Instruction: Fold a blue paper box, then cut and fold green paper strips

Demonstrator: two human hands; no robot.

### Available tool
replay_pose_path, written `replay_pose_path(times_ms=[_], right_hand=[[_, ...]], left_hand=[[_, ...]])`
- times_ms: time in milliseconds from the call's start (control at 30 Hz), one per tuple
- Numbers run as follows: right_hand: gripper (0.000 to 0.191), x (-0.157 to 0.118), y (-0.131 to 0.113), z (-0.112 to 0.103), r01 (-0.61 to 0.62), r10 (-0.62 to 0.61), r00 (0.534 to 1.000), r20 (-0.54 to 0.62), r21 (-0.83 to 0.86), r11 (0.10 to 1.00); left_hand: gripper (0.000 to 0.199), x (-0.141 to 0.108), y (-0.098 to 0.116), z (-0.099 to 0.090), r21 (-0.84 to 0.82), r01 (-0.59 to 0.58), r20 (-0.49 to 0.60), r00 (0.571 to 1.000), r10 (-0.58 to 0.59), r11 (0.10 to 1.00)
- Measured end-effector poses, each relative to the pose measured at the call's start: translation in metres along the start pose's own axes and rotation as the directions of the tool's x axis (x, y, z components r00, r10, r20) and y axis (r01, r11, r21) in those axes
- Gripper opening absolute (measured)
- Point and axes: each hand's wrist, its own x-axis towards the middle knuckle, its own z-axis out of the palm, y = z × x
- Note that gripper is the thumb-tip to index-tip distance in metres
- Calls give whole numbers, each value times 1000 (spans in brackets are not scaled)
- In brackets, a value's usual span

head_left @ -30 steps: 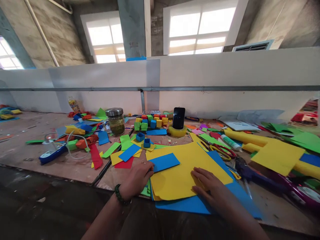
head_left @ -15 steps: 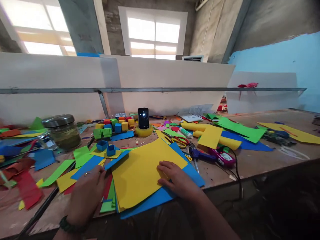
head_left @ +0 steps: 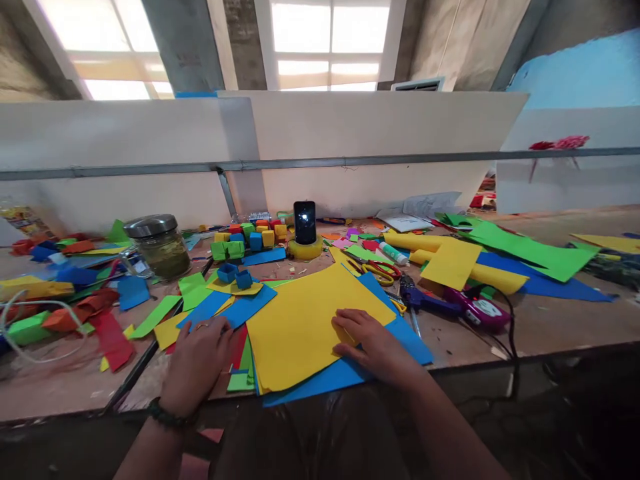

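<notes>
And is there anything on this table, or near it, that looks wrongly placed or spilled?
Pink pieces lie below the front edge of the table, apart from the other coloured paper, perhaps dropped. The yellow sheets also sit crooked over a larger blue sheet. I see no clear spill.

A lidded jar (head_left: 163, 252) stands beyond the left grip (head_left: 200, 357). A black phone (head_left: 305, 223) stands upright beyond the right grip (head_left: 371, 341), leftward.

Yellow sheet (head_left: 310, 320), seemingly plain
</notes>
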Motion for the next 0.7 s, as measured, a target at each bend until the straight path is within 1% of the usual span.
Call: replay_pose_path(times_ms=[33,100,167,233,300,367,433,500,533,600,633,667,700], right_hand=[[54,0,-1,0,-1,1,1000,0,-4,1000],[59,-1,-2,-2,-3,3,1000,-6,-16,1000],[66,-1,-5,-4,-6,6,1000,-17,-30,1000],[68,-1,-8,-6,-14,12,999,-30,-42,999],[62,-1,-11,-6,-20,18,999,-37,-47,999],[53,-2,-14,-6,-16,15,999,-30,-44,999],[48,-7,-15,-7,-16,15,1000,-25,-30,999],[47,-18,-12,-13,-11,12,999,-51,6,1000],[46,-26,-7,-20,-3,6,996,-85,28,1000],[41,-42,11,-40,32,-19,979,-202,58,998],[37,-50,25,-54,37,-19,951,-307,53,998],[33,-56,42,-69,27,-7,911,-412,44,999],[30,-62,61,-86,0,21,856,-517,41,999]], left_hand=[[31,0,2,1,-32,0,-10,1000,0,999],[42,-1,9,1,-116,-53,-8,999,52,992],[57,-3,21,0,-188,-145,23,988,152,971],[65,-7,34,0,-223,-242,53,964,260,944],[67,-11,45,3,-253,-347,60,926,372,903],[70,-15,52,9,-283,-414,60,893,447,865],[69,-19,54,16,-303,-444,63,873,483,843],[64,-21,55,20,-311,-453,65,867,494,836],[59,-21,55,21,-310,-458,57,866,497,833],[52,-21,55,19,-293,-469,27,867,498,833],[49,-20,55,19,-277,-484,7,863,505,830],[47,-20,54,18,-257,-503,-15,856,517,825],[46,-20,53,20,-237,-528,-34,843,537,815]])
